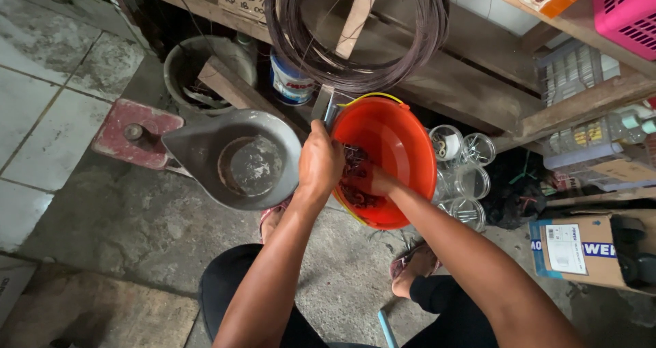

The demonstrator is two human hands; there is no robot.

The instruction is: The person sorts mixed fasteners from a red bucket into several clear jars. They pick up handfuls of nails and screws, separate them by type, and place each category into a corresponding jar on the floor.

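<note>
Grey metal scoop pan point(239, 160) sits empty on the concrete floor point(123, 218), just left of my hands. My left hand point(320, 162): fingers curled shut over the rim of the orange bucket point(396, 150). My right hand point(372, 182) is inside the bucket, fingers buried in dark rusty nails point(355, 163); grip probably closed, cannot tell. Clear plastic jars point(461, 177) stand right of the bucket. A wire coil point(355, 34) hangs above.
</note>
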